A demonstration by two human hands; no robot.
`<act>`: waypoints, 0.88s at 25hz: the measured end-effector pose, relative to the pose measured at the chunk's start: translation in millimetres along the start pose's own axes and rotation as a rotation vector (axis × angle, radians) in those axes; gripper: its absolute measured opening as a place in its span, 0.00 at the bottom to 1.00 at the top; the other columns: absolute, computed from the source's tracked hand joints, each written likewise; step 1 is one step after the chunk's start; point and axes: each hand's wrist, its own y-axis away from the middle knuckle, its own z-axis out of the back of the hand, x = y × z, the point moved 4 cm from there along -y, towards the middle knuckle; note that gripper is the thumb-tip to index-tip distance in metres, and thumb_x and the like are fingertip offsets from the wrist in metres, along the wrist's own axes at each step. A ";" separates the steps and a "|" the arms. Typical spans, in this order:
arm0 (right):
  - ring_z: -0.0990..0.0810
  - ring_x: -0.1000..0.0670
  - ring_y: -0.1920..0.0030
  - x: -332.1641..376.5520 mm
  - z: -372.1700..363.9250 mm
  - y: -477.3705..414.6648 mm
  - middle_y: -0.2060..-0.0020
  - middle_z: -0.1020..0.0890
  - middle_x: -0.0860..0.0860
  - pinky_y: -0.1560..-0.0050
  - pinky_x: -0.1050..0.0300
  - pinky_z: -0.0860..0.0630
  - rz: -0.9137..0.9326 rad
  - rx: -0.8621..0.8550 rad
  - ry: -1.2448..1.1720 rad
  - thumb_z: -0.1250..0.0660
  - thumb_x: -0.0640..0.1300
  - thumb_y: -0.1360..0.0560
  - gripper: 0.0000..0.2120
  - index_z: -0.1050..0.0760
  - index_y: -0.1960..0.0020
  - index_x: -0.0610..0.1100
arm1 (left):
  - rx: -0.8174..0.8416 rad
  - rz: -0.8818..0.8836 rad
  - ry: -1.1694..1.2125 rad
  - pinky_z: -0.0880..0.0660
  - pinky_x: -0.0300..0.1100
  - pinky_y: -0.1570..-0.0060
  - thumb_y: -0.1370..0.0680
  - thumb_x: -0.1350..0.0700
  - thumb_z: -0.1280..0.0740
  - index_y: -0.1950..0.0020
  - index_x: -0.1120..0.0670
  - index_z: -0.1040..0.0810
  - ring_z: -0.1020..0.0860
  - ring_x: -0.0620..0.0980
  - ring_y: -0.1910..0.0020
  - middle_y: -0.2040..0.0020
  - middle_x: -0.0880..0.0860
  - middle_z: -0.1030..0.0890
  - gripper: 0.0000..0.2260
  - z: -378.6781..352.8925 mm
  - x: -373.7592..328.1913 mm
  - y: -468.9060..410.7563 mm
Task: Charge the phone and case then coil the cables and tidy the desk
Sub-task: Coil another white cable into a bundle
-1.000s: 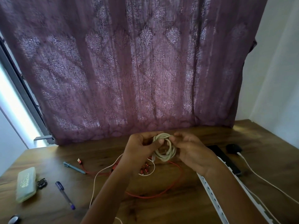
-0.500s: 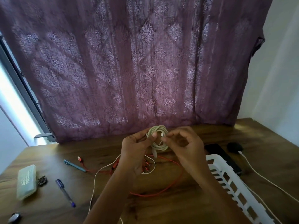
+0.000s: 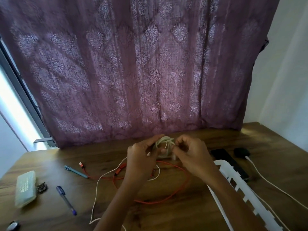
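Note:
A coiled white cable (image 3: 164, 141) is held above the wooden desk (image 3: 191, 212) between both hands. My left hand (image 3: 141, 157) grips the coil's left side, and my right hand (image 3: 191, 154) pinches its right side with curled fingers. Below them a red cable (image 3: 168, 195) lies in a loose loop, with its plug (image 3: 81, 164) further left. A loose white cable (image 3: 98, 187) trails toward the front edge. The black phone (image 3: 230, 162) lies at the right. Beyond it sits a small black case (image 3: 241, 152) with a white cable (image 3: 273, 184) plugged into it.
A white slotted tray (image 3: 240, 184) stands at the right under my right forearm. Two pens (image 3: 75, 171) (image 3: 65, 200), a pale green case (image 3: 25, 187) and a small dark clip (image 3: 41, 187) lie at the left. A purple curtain (image 3: 141, 72) hangs behind the desk.
Both hands have drawn closer together on the coil, which now looks tighter. The view has tilted, so the white tray shows more.

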 end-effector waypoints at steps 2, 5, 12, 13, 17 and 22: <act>0.20 0.52 0.69 -1.2 3.4 -0.8 0.71 0.19 0.53 0.68 0.51 0.22 -0.031 0.007 -0.064 0.32 0.41 0.26 0.06 0.25 0.62 0.46 | -0.010 0.010 0.025 0.25 0.28 0.56 0.32 0.62 0.26 0.50 0.43 0.18 0.20 0.32 0.58 0.59 0.38 0.17 0.16 1.2 2.6 -0.2; 0.18 0.54 0.62 2.6 10.7 -2.8 0.65 0.16 0.55 0.62 0.57 0.21 0.039 -0.003 -0.071 0.31 0.43 0.27 0.04 0.22 0.57 0.51 | 0.011 0.125 0.240 0.21 0.38 0.60 0.29 0.62 0.29 0.53 0.41 0.19 0.18 0.43 0.63 0.60 0.45 0.15 0.15 3.8 14.0 -1.7; 0.17 0.52 0.60 -10.7 3.1 5.0 0.60 0.16 0.48 0.62 0.59 0.20 -0.121 -0.085 -0.516 0.33 0.36 0.26 0.07 0.20 0.51 0.46 | 0.041 0.290 0.503 0.23 0.40 0.69 0.28 0.62 0.31 0.53 0.50 0.18 0.23 0.52 0.67 0.63 0.51 0.15 0.09 2.1 18.9 0.7; 0.16 0.50 0.58 -14.4 1.9 6.4 0.59 0.15 0.47 0.60 0.57 0.19 -0.179 -0.122 -0.571 0.34 0.36 0.26 0.07 0.20 0.52 0.44 | 0.057 0.319 0.574 0.24 0.39 0.71 0.30 0.61 0.31 0.53 0.51 0.18 0.24 0.54 0.66 0.63 0.52 0.16 0.08 -1.0 18.4 1.8; 0.17 0.45 0.50 -27.2 -8.8 14.1 0.53 0.16 0.43 0.53 0.51 0.19 -0.374 -0.126 -0.826 0.36 0.35 0.25 0.07 0.21 0.50 0.39 | 0.125 0.415 0.812 0.24 0.37 0.72 0.32 0.60 0.34 0.54 0.57 0.19 0.22 0.49 0.71 0.63 0.55 0.16 0.09 -14.5 18.9 3.5; 0.18 0.56 0.54 -37.4 -2.4 34.7 0.56 0.15 0.52 0.53 0.62 0.21 -0.407 -0.314 -0.451 0.34 0.41 0.25 0.07 0.19 0.49 0.46 | 0.151 0.479 0.845 0.26 0.35 0.77 0.25 0.66 0.37 0.51 0.61 0.21 0.23 0.45 0.75 0.67 0.53 0.18 0.07 -33.4 17.9 13.8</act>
